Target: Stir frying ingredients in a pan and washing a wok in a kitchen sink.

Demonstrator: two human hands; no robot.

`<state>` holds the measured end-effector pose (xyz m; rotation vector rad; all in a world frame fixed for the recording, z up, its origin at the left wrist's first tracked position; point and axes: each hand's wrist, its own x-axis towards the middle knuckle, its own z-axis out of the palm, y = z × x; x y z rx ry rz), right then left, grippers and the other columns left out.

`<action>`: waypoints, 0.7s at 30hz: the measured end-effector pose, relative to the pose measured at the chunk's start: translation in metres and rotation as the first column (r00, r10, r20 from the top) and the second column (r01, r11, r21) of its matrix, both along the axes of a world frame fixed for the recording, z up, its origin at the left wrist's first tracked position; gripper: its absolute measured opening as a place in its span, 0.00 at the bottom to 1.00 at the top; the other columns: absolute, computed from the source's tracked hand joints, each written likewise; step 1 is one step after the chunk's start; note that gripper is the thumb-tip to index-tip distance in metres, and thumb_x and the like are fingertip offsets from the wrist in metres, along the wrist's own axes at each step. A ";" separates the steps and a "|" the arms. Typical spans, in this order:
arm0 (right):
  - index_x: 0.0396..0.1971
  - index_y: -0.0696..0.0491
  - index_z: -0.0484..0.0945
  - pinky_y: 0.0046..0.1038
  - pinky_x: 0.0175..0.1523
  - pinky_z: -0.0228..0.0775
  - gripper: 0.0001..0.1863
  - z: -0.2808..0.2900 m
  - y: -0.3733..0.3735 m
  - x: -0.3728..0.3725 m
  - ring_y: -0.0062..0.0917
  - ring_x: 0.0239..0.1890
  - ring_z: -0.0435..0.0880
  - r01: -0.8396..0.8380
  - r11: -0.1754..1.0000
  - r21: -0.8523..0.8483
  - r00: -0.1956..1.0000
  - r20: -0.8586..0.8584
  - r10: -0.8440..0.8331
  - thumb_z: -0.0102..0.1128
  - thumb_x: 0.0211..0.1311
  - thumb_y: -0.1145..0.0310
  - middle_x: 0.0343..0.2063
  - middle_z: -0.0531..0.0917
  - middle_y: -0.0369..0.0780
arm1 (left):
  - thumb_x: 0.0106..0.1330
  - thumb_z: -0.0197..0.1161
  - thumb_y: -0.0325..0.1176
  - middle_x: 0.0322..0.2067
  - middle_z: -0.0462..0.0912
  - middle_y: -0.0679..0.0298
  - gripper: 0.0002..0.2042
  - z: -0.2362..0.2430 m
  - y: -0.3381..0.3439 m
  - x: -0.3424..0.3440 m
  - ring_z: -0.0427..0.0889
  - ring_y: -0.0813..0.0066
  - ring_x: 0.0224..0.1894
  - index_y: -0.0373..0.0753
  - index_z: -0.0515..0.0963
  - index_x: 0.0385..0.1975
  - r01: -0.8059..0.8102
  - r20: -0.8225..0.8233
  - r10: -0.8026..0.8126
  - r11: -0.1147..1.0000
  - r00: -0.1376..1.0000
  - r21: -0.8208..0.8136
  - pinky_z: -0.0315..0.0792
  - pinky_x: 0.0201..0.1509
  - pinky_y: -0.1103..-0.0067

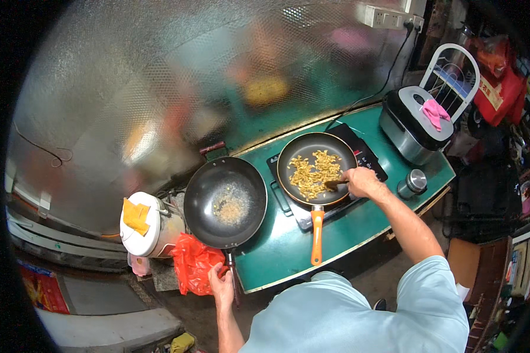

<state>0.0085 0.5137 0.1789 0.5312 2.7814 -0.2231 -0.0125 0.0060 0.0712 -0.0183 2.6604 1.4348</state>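
Observation:
My right hand [362,182] grips a dark spatula [335,184] whose end is among chopped yellow-brown food [315,175] in a black frying pan [294,144]. The pan, with an orange handle [317,235], sits on a black cooktop [365,153] on a green table [259,276]. My left hand [221,285] is closed on a red plastic bag [195,265], right beside the handle of a black wok [206,200]; whether it also touches that handle is unclear. The wok holds scattered bits and residue at its bottom.
A rice cooker [412,126] with a pink cloth and a metal canister [412,183] are at the right. A white bucket [144,229] with a yellow cloth stands left of the wok. A power strip [388,17] with a hanging cord is on the foil-covered wall [129,88].

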 end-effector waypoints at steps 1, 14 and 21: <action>0.46 0.42 0.83 0.40 0.51 0.76 0.20 -0.010 -0.001 -0.003 0.39 0.44 0.85 -0.006 1.000 0.015 1.000 -0.009 0.006 0.55 0.53 0.71 0.39 0.86 0.45 | 0.60 0.60 0.26 0.54 0.67 0.54 0.21 0.000 0.002 0.000 0.72 0.63 0.56 0.33 0.70 0.55 0.009 0.001 -0.009 1.000 1.000 -0.007 0.73 0.54 0.73; 0.46 0.43 0.82 0.43 0.48 0.77 0.18 -0.046 -0.015 -0.039 0.39 0.43 0.85 0.051 0.997 -0.053 0.960 -0.273 -0.063 0.59 0.52 0.69 0.38 0.85 0.46 | 0.59 0.60 0.27 0.52 0.69 0.56 0.20 -0.008 -0.001 0.003 0.74 0.65 0.54 0.32 0.72 0.53 0.012 0.020 -0.012 1.000 1.000 0.002 0.73 0.54 0.74; 0.47 0.43 0.82 0.42 0.47 0.77 0.20 -0.047 -0.043 -0.037 0.40 0.42 0.85 -0.074 0.994 -0.075 0.967 -0.251 0.053 0.56 0.52 0.71 0.36 0.85 0.47 | 0.60 0.60 0.26 0.51 0.68 0.55 0.20 -0.008 0.002 0.005 0.74 0.63 0.53 0.31 0.70 0.53 0.030 0.041 -0.032 0.997 0.999 0.071 0.72 0.56 0.72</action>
